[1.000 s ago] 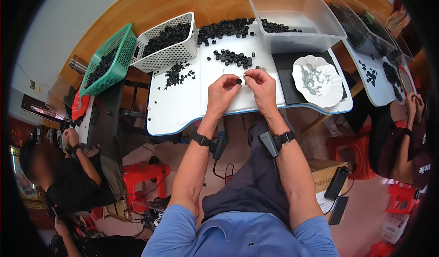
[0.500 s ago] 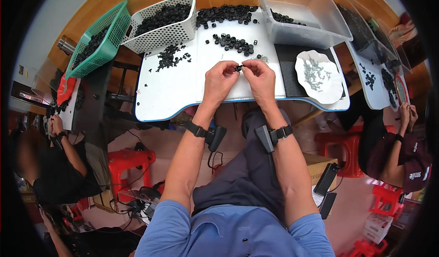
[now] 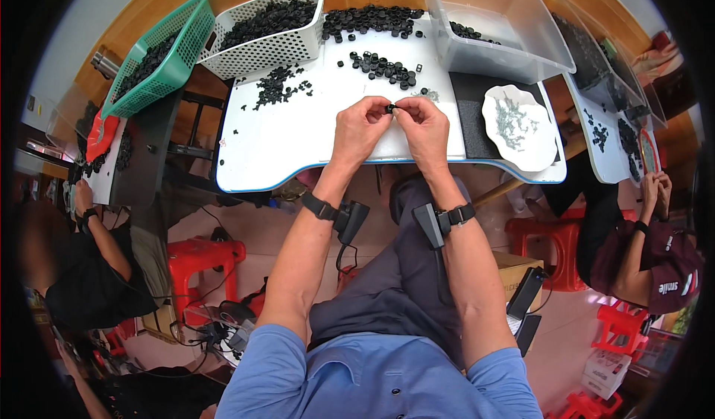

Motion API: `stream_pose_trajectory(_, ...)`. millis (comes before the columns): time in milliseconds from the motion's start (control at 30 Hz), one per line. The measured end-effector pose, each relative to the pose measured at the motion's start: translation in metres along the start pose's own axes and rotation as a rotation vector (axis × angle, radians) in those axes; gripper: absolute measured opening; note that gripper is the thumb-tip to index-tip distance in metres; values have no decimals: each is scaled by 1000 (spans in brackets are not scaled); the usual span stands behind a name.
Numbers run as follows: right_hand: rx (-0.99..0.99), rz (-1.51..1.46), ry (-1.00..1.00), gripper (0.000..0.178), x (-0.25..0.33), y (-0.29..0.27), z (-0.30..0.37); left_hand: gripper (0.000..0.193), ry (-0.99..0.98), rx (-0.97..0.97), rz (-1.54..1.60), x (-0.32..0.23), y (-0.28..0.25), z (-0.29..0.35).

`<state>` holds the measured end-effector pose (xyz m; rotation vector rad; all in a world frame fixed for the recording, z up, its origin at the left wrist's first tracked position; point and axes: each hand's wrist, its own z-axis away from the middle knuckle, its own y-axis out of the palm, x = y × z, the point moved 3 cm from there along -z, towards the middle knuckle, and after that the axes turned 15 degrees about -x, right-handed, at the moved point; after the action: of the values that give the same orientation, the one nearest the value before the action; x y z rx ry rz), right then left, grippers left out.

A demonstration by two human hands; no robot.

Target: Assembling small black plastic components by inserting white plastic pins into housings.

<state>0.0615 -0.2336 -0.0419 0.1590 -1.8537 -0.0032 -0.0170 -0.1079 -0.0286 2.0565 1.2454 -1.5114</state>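
Observation:
Between the fingertips of both hands is a small round black part, partly covered by the fingers. My left hand pinches it from the left, and my right hand from the right, just above the white tabletop. Beyond the hands lies a loose group of black round caps. Several tiny clear pieces sit close past my right fingers. To the left are small black knob-like pieces. On the right, a white scalloped plate holds small greyish translucent pieces.
At the back stand a white basket and a green basket, both filled with black parts, and a clear plastic bin. More black caps are heaped between them. Co-workers sit left and right, near red stools.
Both hands stay together around the small black part, with slight finger movement. The whole view has shifted a little.

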Motion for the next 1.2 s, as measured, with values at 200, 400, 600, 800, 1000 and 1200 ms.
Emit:
stream_pose_trajectory(200, -13, -10, 16, 11, -3, -1, 1, 25, -35, 36, 36, 1, -1, -1)
stream_pose_trajectory(400, 10, -38, 55, 13, -3, -2, 1, 28, -12, 49, 23, 4, -2, -2)
stream_pose_trajectory(600, 15, -28, 61, 13, -2, -2, 0, 28, -40, 61, 34, 3, -3, -2)
stream_pose_trajectory(800, 27, -45, 71, 13, -2, -2, -1, 28, -43, 61, 44, 4, -3, -2)
stream_pose_trajectory(1000, 35, -54, 89, 13, -1, -1, 0, 30, -39, 63, 49, 6, -3, -2)
stream_pose_trajectory(1200, 36, -64, 86, 13, 1, -2, 0, 27, -37, 44, 58, 1, -3, -2)
